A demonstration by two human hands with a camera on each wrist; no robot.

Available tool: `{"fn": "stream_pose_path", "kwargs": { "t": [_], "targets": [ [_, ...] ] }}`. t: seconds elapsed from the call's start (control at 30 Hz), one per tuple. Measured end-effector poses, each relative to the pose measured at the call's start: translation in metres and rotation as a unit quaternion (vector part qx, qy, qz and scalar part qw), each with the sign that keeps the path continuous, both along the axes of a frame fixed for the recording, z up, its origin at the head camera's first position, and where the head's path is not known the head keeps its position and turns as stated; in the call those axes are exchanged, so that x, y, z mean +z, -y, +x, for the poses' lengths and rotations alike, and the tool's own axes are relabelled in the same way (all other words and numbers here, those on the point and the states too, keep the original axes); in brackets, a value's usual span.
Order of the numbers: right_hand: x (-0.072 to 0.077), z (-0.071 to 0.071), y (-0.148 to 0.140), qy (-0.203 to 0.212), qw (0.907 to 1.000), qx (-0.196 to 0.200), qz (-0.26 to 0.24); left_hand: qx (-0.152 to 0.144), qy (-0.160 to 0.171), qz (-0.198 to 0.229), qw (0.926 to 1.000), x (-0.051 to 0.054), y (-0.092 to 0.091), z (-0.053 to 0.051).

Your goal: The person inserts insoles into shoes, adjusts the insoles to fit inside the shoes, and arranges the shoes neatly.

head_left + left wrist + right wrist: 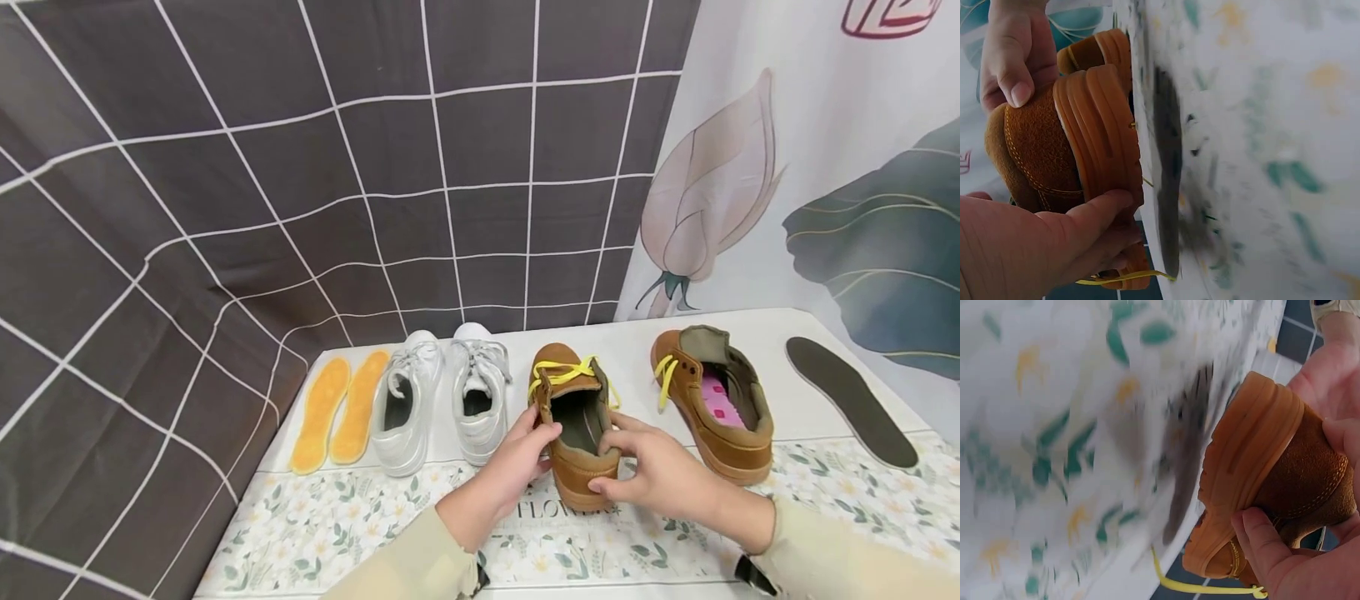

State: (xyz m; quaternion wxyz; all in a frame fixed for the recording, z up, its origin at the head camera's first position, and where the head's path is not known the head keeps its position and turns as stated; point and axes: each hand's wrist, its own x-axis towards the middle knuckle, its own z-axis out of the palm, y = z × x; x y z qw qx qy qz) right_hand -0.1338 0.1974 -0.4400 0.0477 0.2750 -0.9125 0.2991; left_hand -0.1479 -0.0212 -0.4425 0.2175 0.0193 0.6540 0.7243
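Both hands hold a brown suede shoe [581, 483] with yellow laces, its heel towards me and its opening facing up. My left hand [517, 458] grips the shoe's left side, thumb at the collar and fingers along the sole edge. On the other side, my right hand [660, 471] grips the collar near the heel, thumb against the back of the heel. In the left wrist view, the heel's rubber sole [1100, 137] stands off the table over a dark shadow. The inside of this shoe looks dark green-grey.
To the right stands the matching brown shoe [735, 454], a pink insole [716, 396] inside it. Beyond lies a dark insole [851, 400]. Left are two white sneakers [408, 446] [487, 437] and two orange insoles [318, 417] [360, 408]. A dark gridded cloth [480, 150] hangs behind the table.
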Motion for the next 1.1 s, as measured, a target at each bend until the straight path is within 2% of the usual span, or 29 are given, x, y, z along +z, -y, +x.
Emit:
{"fn": "stream_pose_path", "kwargs": {
  "t": [0.2, 0.27, 0.47, 0.6, 0.7, 0.83, 1.1],
  "targets": [
    [0.003, -0.014, -0.015, -0.013, 0.9996, -0.026, 0.002, 0.015, 0.008, 0.033, 0.9993, -0.001, -0.024, -0.022],
    [0.003, -0.017, -0.021, -0.006, 0.9993, -0.038, 0.002, 0.016, 0.01, 0.04, 0.999, -0.001, -0.032, -0.03],
    [0.001, -0.025, -0.034, 0.031, 0.9963, -0.08, -0.001, 0.021, 0.017, 0.026, 0.9993, -0.004, -0.056, -0.049],
    [-0.004, -0.031, -0.042, 0.032, 0.9939, -0.105, -0.01, 0.023, 0.023, 0.029, 0.999, -0.008, -0.07, -0.059],
    [-0.008, -0.036, -0.048, 0.031, 0.9926, -0.116, -0.021, 0.017, 0.014, 0.019, 0.9996, -0.012, -0.077, -0.064],
    [-0.011, -0.038, -0.052, 0.04, 0.9918, -0.12, -0.017, 0.002, 0.002, 0.002, 1.0, -0.014, -0.081, -0.064],
    [-0.005, -0.034, -0.046, 0.053, 0.9902, -0.126, 0.025, -0.008, 0.019, 0.009, 0.9997, -0.018, -0.077, -0.061]
  ]
}}
